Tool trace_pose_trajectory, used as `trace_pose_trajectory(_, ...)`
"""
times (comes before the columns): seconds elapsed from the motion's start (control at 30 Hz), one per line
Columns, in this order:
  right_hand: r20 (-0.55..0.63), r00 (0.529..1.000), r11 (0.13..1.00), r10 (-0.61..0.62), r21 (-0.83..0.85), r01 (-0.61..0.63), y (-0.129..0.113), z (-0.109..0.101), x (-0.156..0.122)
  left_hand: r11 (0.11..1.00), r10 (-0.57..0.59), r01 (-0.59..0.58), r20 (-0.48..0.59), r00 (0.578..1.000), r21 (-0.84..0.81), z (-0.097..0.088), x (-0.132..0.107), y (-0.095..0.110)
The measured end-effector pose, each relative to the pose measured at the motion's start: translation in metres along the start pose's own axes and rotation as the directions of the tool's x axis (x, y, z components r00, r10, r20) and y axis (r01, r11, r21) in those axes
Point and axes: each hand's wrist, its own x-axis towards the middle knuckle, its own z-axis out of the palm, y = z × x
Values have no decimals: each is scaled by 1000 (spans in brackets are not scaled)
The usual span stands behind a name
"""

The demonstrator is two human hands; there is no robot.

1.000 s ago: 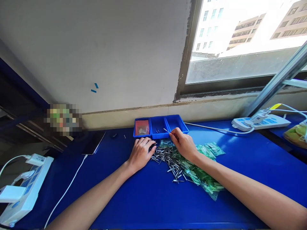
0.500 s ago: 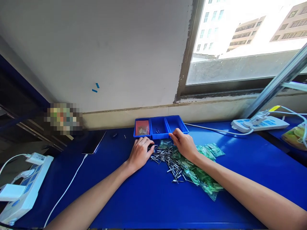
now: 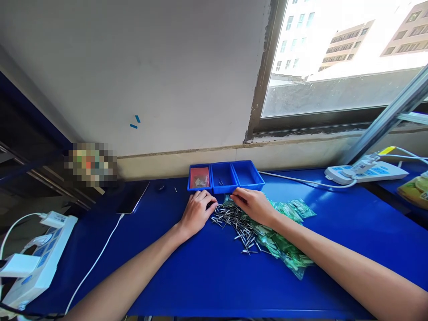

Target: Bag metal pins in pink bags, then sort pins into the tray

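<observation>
A heap of thin metal pins that look like pop rivets (image 3: 245, 236) lies on the blue table. My left hand (image 3: 198, 211) rests at the heap's left edge, its fingers curled and thumb near the index finger; what it holds, if anything, is hidden. My right hand (image 3: 256, 206) is over the far side of the heap, fingers pressed together and pointing left. Whatever sits between those fingertips is too small to make out. Green-tinted clear plastic packets (image 3: 284, 245) lie under and beside my right forearm. Just beyond my hands stands a blue three-compartment bin (image 3: 248, 187).
The bin's left compartment holds a red packet (image 3: 199, 178); a few pins (image 3: 220, 182) lie in the middle one. A phone (image 3: 133, 198) on a white cable is at left. White power strips (image 3: 36, 267) stand on both sides. A metal frame (image 3: 384, 116) leans at right.
My right hand has come down and left, from the bin's front edge to the far side of the heap. My left hand has stayed at the heap's left edge.
</observation>
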Motion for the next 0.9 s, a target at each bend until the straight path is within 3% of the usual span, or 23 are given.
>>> trace_pose_trajectory(0.2, 113, 975, 982, -189, -8, 191, -5, -6, 1, 999, 34, -34, 10, 999, -29, 2, 1, -1)
trace_pose_trajectory(0.37, 138, 968, 978, -208, 0, 210, -5, -4, 1, 998, 58, -58, 33, 998, -3, 5, -1, -3)
trace_pose_trajectory(0.7, 123, 963, 971, -240, 7, 241, -9, -7, 0, 979, 201, -201, -34, 979, -9, -2, -3, 7)
trace_pose_trajectory(0.9, 130, 948, 957, -290, 13, 290, -9, -6, -1, 975, 220, -220, -47, 974, -3, -4, -3, 9)
